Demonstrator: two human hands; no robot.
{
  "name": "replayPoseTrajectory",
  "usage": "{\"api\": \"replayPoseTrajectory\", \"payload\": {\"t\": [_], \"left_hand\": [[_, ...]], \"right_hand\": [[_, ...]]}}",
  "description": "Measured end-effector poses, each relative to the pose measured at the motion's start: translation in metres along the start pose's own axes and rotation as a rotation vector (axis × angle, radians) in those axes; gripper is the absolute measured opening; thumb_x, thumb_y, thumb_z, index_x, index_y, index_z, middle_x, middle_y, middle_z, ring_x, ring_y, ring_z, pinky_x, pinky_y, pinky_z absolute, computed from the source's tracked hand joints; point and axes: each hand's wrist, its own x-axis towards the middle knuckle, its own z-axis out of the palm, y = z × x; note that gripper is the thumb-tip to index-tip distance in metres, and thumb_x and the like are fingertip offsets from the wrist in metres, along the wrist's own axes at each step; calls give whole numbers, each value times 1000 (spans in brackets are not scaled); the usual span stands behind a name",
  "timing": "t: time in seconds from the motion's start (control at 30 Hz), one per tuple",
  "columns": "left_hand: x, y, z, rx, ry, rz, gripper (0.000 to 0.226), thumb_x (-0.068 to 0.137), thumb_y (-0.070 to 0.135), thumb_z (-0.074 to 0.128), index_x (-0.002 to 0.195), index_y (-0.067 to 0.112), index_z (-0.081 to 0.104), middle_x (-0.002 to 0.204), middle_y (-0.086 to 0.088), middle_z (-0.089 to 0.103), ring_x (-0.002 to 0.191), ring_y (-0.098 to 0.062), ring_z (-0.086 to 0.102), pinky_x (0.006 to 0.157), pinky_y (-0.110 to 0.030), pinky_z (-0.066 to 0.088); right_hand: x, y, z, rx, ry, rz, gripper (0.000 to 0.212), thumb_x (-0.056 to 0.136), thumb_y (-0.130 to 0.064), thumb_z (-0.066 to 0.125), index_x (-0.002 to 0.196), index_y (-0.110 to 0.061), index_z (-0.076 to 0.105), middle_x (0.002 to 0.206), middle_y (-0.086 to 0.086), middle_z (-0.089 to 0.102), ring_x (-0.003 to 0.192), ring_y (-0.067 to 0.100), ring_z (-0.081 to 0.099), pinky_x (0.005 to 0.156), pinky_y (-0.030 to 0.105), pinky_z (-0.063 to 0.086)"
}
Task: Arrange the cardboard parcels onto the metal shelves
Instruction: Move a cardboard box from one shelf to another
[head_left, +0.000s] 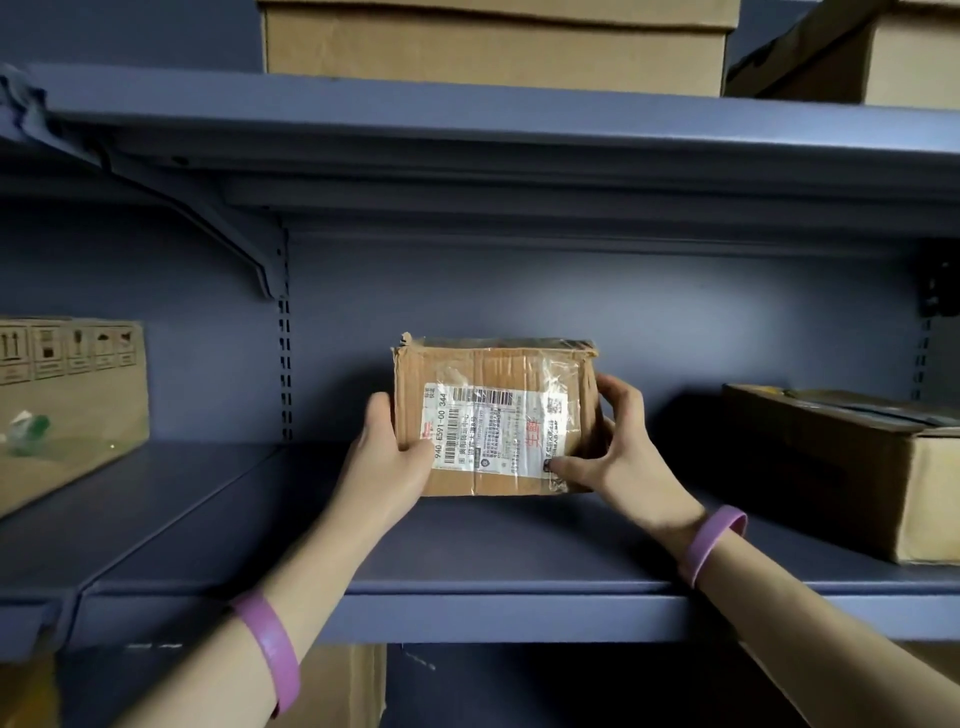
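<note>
Cardboard, crumpled and taped: the labelled parcel (493, 415) stands on the metal shelf (519, 551), left hand (387, 452) and right hand (618, 441) clasping its ends; released tilted, it may topple forward.

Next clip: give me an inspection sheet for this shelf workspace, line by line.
Surface: blue metal shelf, small parcel at its middle.
Job's things: small parcel upright, label facing out; right box on the same shelf; left box in the adjoining bay; upper boxes on the upper shelf.
Clutter: greenish scrap at the left box, blurred.
Grips: left hand and right hand each hold a side of the small parcel, thumbs on its front.
Cables: nothing seen.
Surroundings: blue back panel; lower box underneath; purple wristbands on both wrists.
</note>
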Motion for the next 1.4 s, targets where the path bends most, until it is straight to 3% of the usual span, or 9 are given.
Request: {"api": "replayPoseTrajectory", "payload": {"t": [0.3, 0.5, 0.63, 0.77, 0.9, 0.97, 1.03, 1.13, 1.4], "left_hand": [[3, 3, -2, -250, 144, 4, 35, 89, 28, 60, 123, 29, 51, 107, 19, 60, 99, 6, 55, 76, -15, 40], [3, 10, -4, -307, 187, -130, 33, 90, 51, 44, 78, 33, 69, 73, 21, 70, 69, 8, 61, 56, -9, 41], [31, 12, 3, -246, 104, -435, 44, 97, 47, 41, 124, 17, 60, 126, -2, 61, 115, -20, 55, 90, -28, 40], [3, 6, 4, -233, 92, -272, 56, 90, 61, 43, 128, 23, 59, 129, 8, 58, 122, -15, 51, 95, -26, 32], [-1, 16, -7, -205, 247, -147, 20, 96, 45, 46, 99, 31, 60, 99, 20, 61, 101, -8, 55, 81, -19, 38], [-7, 20, -26, -164, 289, -43, 15, 96, 36, 49, 105, 31, 60, 94, 25, 59, 92, 3, 55, 71, -3, 37], [-11, 23, -51, -91, 311, 45, 23, 96, 32, 50, 116, 25, 61, 99, 22, 59, 88, 16, 52, 69, 4, 35], [-11, 31, -100, -49, 405, 105, 24, 97, 27, 51, 116, 20, 62, 97, 22, 58, 81, 24, 51, 68, 6, 33], [-18, -19, -263, 87, 590, 98, 28, 95, 27, 52, 121, 20, 60, 115, 4, 64, 104, -9, 58, 86, -21, 46]], "right_hand": [[-5, -11, 0, 39, 131, -38, 56, 85, -26, 69, 129, -27, 35, 127, -13, 54, 107, -10, 58, 86, 5, 46], [-3, -11, -2, 9, 138, 65, 33, 96, -49, 48, 119, -29, 60, 117, -17, 66, 106, -10, 60, 97, 20, 43], [-2, -5, -4, -124, 68, 243, 61, 88, -71, 41, 130, -30, 59, 129, -11, 62, 120, 8, 55, 111, 41, 39], [-3, -7, -3, -191, 97, 259, 71, 86, -72, 41, 140, -28, 50, 138, -7, 57, 128, 13, 50, 108, 31, 36], [-7, -27, -10, -361, 361, -105, 48, 96, -44, 54, 136, -19, 52, 135, 2, 58, 129, 20, 49, 108, 31, 36], [-12, -47, -3, -390, 404, -277, 38, 95, -34, 55, 130, -20, 56, 125, -10, 56, 124, 16, 48, 100, 14, 32], [-13, -68, 17, -378, 350, -353, 32, 94, -27, 57, 126, -22, 57, 121, -17, 53, 120, 13, 49, 95, 7, 30], [-12, -97, 66, -313, 223, -374, 29, 93, -25, 58, 122, -23, 59, 122, -15, 58, 119, 11, 53, 100, 26, 40], [-5, -138, 229, -125, -145, -233, 33, 92, -38, 59, 124, -33, 53, 122, -19, 54, 117, 6, 51, 96, 27, 41]]}}
